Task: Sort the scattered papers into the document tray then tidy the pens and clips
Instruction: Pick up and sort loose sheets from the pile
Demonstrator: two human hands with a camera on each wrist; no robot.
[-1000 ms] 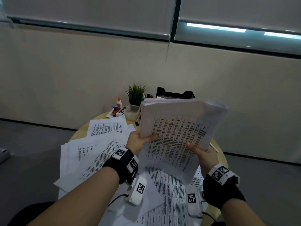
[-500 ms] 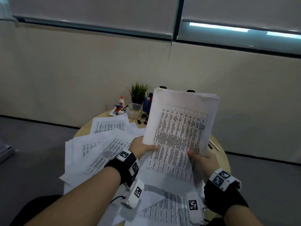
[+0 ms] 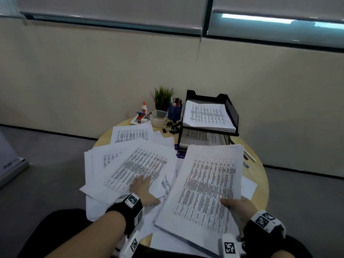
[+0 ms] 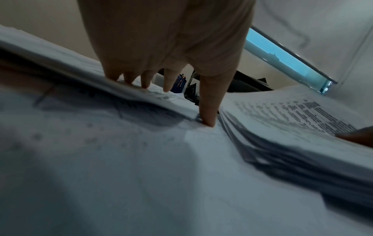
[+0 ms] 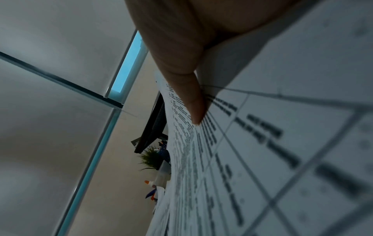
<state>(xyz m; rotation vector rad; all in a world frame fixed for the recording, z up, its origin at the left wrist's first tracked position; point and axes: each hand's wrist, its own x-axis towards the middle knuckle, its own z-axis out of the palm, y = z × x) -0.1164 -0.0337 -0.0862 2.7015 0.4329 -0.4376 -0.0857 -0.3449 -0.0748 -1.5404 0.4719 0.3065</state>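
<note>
Right hand (image 3: 240, 207) grips a paper stack (image 3: 206, 185), left hand (image 3: 143, 189) flat on loose sheets (image 3: 134, 164); binder clips (image 3: 172, 126) crowd the tray (image 3: 231, 112).

Beige wall (image 3: 93, 75) under blinds (image 3: 111, 12), grey floor (image 3: 46, 164)

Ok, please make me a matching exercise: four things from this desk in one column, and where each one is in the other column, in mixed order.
Things:
1. stack of papers
2. pen cup
3. binder clips
4. glue bottle

Places:
A. loose on the table, left of the document tray
B. far left of the back row
C. held in the right hand
D. beside the plant

Pairs: 1-C, 2-D, 3-A, 4-B
</note>
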